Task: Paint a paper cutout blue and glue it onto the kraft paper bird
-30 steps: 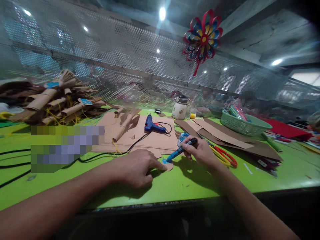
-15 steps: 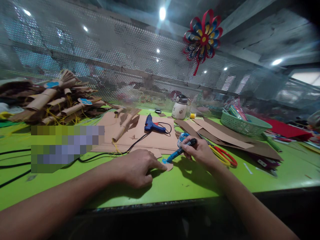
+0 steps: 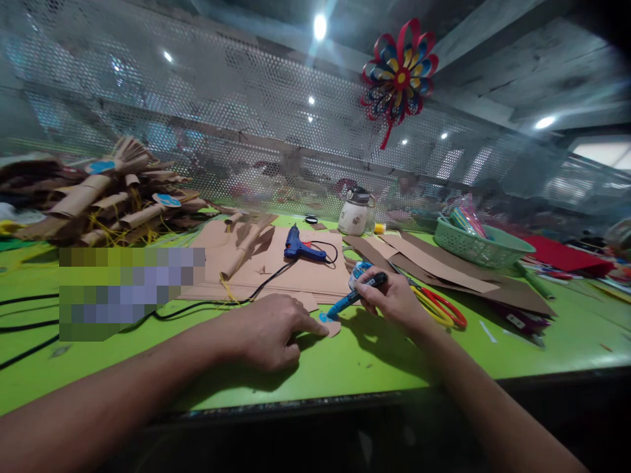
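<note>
One blue marker (image 3: 348, 302) clamped in the fingers of the right hand (image 3: 389, 301); tip at small paper disc (image 3: 335, 330), left of those fingers. Left hand (image 3: 271, 332): index outstretched onto disc, thumb apart. Glue gun (image 3: 306, 249) beyond the fingers.

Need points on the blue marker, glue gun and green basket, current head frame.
Blue marker (image 3: 347, 303): head view, on the blue barrel.
Glue gun (image 3: 302, 251): head view, on the blue body.
Green basket (image 3: 479, 249): head view, on the outer side wall.
</note>
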Demonstrator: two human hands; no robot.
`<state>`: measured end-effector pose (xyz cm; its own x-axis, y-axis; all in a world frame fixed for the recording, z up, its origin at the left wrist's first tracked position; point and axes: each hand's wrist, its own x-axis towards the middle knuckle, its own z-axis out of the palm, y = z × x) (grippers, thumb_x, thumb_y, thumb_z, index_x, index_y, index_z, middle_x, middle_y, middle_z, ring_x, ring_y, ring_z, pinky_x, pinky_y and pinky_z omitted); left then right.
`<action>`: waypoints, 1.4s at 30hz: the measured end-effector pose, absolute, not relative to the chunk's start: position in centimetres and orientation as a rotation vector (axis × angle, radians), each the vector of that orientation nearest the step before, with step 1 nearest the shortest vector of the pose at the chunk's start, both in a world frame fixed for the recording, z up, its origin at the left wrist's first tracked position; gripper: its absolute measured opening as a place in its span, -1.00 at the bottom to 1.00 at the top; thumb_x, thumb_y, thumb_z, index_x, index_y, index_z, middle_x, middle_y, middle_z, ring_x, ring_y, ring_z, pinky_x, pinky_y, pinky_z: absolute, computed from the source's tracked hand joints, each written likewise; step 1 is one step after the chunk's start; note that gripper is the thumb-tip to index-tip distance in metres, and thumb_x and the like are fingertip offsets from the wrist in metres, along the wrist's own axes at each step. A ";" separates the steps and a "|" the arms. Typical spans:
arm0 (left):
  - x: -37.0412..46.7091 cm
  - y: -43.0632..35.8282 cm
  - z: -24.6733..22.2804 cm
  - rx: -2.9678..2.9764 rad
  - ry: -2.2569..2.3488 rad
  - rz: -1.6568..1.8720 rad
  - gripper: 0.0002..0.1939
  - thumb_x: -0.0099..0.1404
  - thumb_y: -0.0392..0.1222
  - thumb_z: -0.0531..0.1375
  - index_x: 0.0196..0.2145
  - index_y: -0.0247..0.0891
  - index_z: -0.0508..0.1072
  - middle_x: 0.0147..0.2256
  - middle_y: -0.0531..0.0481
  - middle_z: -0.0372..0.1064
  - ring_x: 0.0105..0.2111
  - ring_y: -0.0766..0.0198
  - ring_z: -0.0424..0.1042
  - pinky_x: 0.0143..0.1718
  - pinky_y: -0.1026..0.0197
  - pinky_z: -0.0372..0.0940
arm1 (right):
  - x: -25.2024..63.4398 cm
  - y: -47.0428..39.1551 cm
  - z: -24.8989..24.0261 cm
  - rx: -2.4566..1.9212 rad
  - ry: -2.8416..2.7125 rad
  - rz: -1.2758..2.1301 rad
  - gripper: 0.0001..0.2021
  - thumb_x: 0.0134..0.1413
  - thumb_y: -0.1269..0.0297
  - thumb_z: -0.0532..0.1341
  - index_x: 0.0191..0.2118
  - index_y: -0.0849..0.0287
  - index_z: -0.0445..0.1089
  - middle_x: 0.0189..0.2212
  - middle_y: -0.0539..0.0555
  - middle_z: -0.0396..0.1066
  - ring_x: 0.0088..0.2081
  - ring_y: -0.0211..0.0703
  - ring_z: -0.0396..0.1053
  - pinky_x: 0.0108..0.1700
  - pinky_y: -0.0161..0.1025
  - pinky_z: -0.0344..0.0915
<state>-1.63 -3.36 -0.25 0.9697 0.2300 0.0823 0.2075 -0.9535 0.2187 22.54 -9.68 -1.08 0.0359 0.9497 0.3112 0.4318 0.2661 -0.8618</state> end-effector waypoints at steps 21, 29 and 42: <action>-1.6 -3.2 -0.2 2.937 0.318 0.126 -0.29 -0.02 -0.33 0.10 0.14 -0.04 0.39 -0.39 -0.07 0.45 -0.38 0.09 0.39 -0.38 0.14 0.20 | 22.5 -9.9 -0.9 -1.314 -1.550 0.647 -0.87 0.03 0.24 0.22 -0.40 0.19 0.32 -0.66 -0.09 0.28 -0.63 -0.31 0.19 -0.55 -0.31 0.14; -1.6 -3.3 -0.2 2.931 0.327 0.123 -0.27 -0.03 -0.35 0.10 0.15 -0.03 0.38 -0.39 -0.06 0.46 -0.38 0.09 0.40 -0.38 0.15 0.21 | 22.7 -9.8 -1.4 -1.280 -1.602 0.669 -0.89 0.06 0.27 0.22 -0.39 0.19 0.32 -0.67 -0.10 0.26 -0.64 -0.34 0.16 -0.56 -0.33 0.12; -1.6 -3.4 -0.1 2.899 0.353 0.113 -0.29 -0.04 -0.36 0.09 0.11 -0.05 0.42 -0.31 -0.07 0.48 -0.31 0.12 0.41 -0.30 0.15 0.24 | 23.6 -9.4 -0.6 -1.187 -1.243 0.514 -0.82 -0.01 0.20 0.26 -0.42 0.20 0.32 -0.74 -0.10 0.25 -0.71 -0.33 0.16 -0.65 -0.36 0.09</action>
<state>-1.59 -3.43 -0.06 0.9682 0.2452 0.0495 0.2285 -0.9473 0.2245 23.64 -9.43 -0.58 0.3133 0.8395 0.4439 0.2804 0.3648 -0.8879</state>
